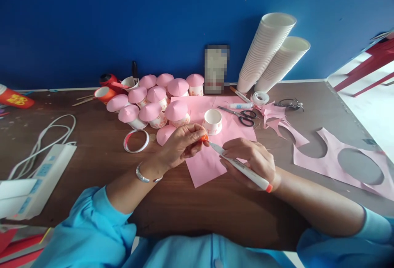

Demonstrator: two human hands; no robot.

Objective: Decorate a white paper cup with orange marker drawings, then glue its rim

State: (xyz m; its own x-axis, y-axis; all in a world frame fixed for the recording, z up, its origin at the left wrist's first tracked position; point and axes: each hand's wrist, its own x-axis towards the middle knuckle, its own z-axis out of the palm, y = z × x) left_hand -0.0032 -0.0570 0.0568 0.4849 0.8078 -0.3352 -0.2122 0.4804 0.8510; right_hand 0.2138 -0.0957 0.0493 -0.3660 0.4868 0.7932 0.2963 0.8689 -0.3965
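Note:
My left hand point(184, 141) pinches a small orange pen cap point(205, 138) between thumb and fingers. A white marker point(250, 174) with an orange tail end lies in the closed fingers of my right hand point(257, 159). Its uncapped tip points at the cap, very near it. Just behind my hands, a white paper cup piece point(213, 122) with a red printed pattern stands open side up on pink paper point(205, 169). To the left are several cup pieces topped with pink paper cones point(150, 112); one pink cone point(165, 134) is partly hidden by my left hand.
Scissors point(243, 116), a glue stick point(240, 106) and clear tape point(260, 97) lie behind my right hand. Tall paper cup stacks point(267, 46) lean on the blue wall. Pink offcuts point(332, 157) lie right; a tape roll point(136, 140) and power strip point(46, 182) left.

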